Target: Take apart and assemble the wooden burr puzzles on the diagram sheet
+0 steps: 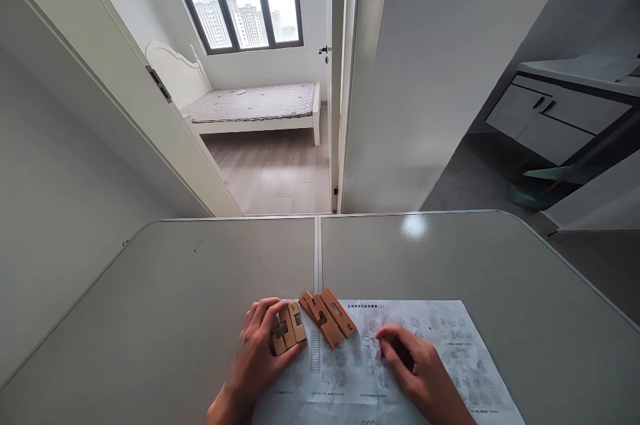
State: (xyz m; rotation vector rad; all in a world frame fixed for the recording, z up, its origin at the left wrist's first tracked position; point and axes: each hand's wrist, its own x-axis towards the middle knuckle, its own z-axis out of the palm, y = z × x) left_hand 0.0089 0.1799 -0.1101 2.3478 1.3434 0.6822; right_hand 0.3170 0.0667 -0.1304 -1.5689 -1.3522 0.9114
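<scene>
My left hand [255, 355] is curled around a small cluster of notched wooden puzzle blocks [287, 329], holding them just above a printed instruction sheet [450, 345]. Beside it, a second group of wooden blocks [327, 317] lies on the sheet's top edge, apart from both hands. My right hand [417, 365] rests on the sheet with its fingers curled down and the fingertips pressing the paper; nothing shows in it.
The sheet lies on a grey folding table [175, 305] with a centre seam. Beyond the table's far edge stands a white wall, with an open doorway to a room with a bed [255, 108]. Cabinets [555, 118] stand at the right.
</scene>
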